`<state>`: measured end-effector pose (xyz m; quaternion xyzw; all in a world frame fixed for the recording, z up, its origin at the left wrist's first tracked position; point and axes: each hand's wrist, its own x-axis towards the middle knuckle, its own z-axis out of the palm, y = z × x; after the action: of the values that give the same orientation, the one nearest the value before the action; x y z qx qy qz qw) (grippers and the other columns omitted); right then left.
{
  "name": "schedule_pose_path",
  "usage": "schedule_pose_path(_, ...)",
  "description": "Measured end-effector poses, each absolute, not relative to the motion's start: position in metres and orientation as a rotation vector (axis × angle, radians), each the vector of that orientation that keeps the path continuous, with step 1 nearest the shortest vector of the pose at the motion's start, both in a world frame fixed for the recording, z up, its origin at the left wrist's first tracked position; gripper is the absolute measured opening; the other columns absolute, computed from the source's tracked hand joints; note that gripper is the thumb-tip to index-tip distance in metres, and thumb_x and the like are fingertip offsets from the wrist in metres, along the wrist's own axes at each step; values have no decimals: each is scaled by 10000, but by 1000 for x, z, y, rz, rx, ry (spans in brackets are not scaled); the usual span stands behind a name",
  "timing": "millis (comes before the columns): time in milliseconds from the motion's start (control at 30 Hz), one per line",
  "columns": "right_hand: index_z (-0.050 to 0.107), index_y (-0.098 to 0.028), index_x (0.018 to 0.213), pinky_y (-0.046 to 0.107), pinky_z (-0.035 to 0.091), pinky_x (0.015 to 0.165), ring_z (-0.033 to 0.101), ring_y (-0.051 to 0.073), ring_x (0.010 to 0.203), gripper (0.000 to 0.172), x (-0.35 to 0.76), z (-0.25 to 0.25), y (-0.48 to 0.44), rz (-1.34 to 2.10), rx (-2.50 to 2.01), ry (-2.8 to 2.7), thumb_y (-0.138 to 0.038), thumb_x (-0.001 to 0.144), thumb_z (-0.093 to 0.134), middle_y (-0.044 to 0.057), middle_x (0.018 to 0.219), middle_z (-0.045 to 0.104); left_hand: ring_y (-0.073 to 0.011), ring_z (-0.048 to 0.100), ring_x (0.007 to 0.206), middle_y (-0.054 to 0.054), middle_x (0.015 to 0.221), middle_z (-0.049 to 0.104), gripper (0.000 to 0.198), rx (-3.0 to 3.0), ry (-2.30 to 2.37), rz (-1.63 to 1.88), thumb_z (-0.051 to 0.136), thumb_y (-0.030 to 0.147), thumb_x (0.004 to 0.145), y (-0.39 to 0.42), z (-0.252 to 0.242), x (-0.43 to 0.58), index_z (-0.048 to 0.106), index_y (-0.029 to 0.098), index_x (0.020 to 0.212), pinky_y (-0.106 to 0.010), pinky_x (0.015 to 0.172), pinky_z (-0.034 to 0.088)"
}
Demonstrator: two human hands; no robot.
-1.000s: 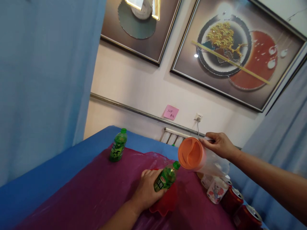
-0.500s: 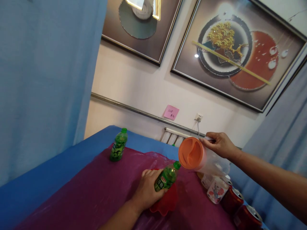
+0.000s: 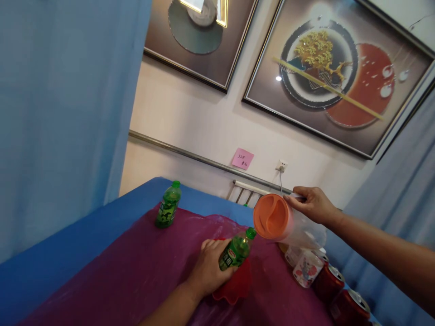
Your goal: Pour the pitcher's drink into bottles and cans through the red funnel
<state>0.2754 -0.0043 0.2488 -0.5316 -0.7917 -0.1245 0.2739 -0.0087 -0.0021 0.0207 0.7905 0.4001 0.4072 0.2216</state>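
Note:
My left hand (image 3: pixel 211 268) is wrapped round the lower part of a green drink bottle (image 3: pixel 238 250), which leans to the right. Under that hand and bottle a red dish with a scalloped rim (image 3: pixel 234 290) is partly hidden. My right hand (image 3: pixel 314 204) grips the handle of a clear plastic pitcher (image 3: pixel 302 230) with an orange lid (image 3: pixel 272 216). The pitcher is tipped so that its lid faces left, close to the bottle's green top. I cannot make out any liquid flowing between them. Another green bottle (image 3: pixel 168 204) stands upright farther back on the left.
A purple plastic sheet (image 3: pixel 136 271) covers much of the blue tabletop (image 3: pixel 84 231). Along the right edge stand a printed cup (image 3: pixel 307 269) and red cans (image 3: pixel 350 308). Blue curtains (image 3: pixel 68 113) hang at both sides, and a metal rail (image 3: pixel 190 156) runs along the wall behind.
Almost nothing differs. Both hands hold the bottle and the pitcher in nearly the same places, the pitcher still tipped.

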Motion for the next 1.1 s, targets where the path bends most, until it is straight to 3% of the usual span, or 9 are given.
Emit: schedule_pose_path(1100,317,-250,559,263,205,472,277,102,499,518,273,249,-8,-294,-1444,-2118,-604,852,555,-62,523,273,-294,609,1129,-58,1221,722,612,2198,1102,1119,786,257,693,-2,20,-9,622,270,1283,-478,1071,342)
